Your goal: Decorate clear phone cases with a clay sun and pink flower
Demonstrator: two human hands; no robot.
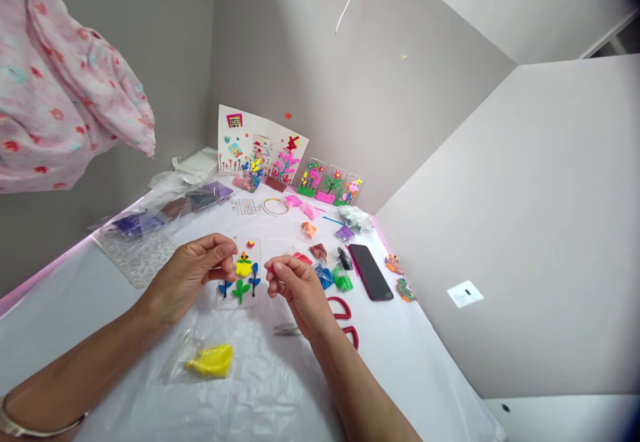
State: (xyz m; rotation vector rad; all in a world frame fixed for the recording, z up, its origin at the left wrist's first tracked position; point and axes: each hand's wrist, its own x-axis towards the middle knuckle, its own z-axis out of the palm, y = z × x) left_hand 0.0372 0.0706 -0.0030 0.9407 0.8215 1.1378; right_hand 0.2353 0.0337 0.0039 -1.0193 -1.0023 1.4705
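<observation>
My left hand (204,260) is closed in a pinch at the left edge of a clear panel (257,255); whatever sits between its fingertips is too small to make out. Just right of the panel, my right hand (296,283) pinches a tiny red piece of clay (271,269). On the panel are a yellow clay figure (243,268), a green clay plant (241,291), blue clay flowers (255,278) and a small red and yellow round piece (251,245). Red-handled scissors (341,307) lie partly under my right wrist. Nearer me rests a bag of yellow clay (214,361).
Several small clay packets, including a green one (343,279), lie beyond my right hand, beside a phone (371,273). Decorated panels (334,182) and a picture sheet (235,137) lean at the back wall. An embossed clear sheet (133,255) and bagged clay (137,223) lie left.
</observation>
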